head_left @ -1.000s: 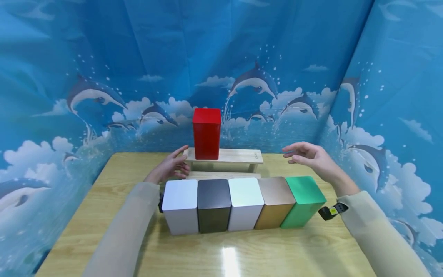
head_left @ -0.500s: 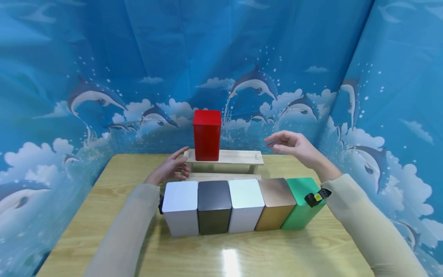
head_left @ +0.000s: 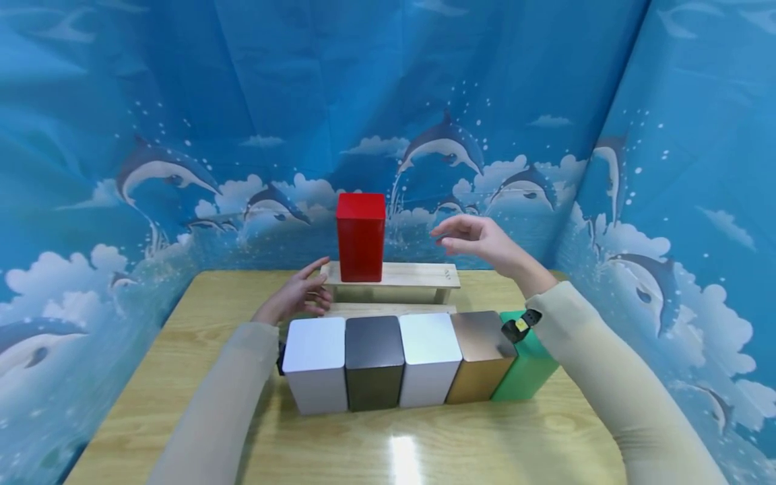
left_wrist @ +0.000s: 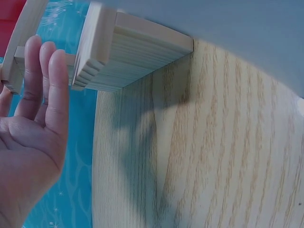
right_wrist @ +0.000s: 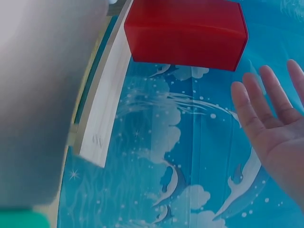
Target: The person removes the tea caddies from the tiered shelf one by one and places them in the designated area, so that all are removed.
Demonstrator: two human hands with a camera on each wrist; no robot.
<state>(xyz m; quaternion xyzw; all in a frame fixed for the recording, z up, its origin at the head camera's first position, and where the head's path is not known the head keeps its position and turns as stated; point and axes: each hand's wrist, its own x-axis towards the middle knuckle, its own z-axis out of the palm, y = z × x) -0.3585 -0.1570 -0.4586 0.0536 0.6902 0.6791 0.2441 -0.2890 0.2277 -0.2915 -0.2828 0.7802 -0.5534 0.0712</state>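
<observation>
On the wooden riser (head_left: pixel 418 275) at the back of the desk (head_left: pixel 182 377), red tin box (head_left: pixel 361 236), upright toward its left end; right hand (head_left: pixel 479 241) raised in the air to its right, apart from it, fingers straight, holding nothing. Left hand (head_left: pixel 298 294) resting at the riser's left end, fingers loosely extended, holding nothing. Nearer row, side by side: white (head_left: pixel 315 364), dark grey (head_left: pixel 374 360), pale (head_left: pixel 429 357), gold (head_left: pixel 480 353) and green (head_left: pixel 530 367) boxes.

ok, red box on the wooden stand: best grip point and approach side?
Grip the red box by its upper half, across the narrow width, coming from its right, where the right hand hovers open. It stands tall and upright at the left of the wooden stand, its sides free; probably tippy if pushed.
</observation>
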